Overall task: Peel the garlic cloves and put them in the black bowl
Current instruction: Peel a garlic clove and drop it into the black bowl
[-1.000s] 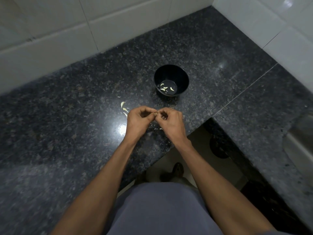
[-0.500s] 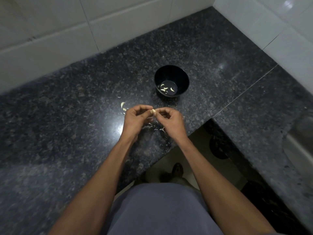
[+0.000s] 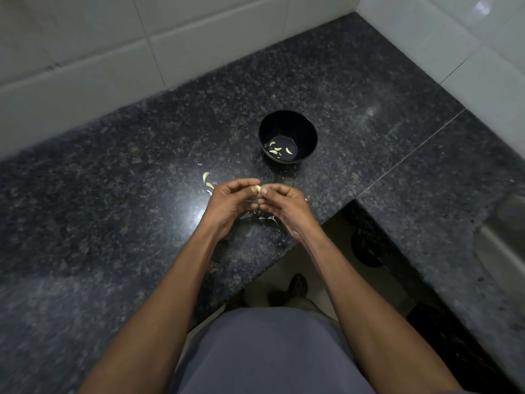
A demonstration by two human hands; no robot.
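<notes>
Head view: over the dark speckled desk (image 3: 113, 194), the left hand (image 3: 230, 204) and right hand (image 3: 287, 206) meet fingertip to fingertip, both curled and pinching one pale garlic clove (image 3: 258, 189) between them. Just beyond them the black bowl (image 3: 287, 129) stands upright with a few peeled cloves (image 3: 279, 150) on its bottom. More garlic pieces (image 3: 206, 179) lie on the desk beside the left hand, and thin skin scraps (image 3: 265, 218) lie under the hands.

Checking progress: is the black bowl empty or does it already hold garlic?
Not empty. The black bowl stands upright with a few pale peeled cloves on its bottom.
</notes>
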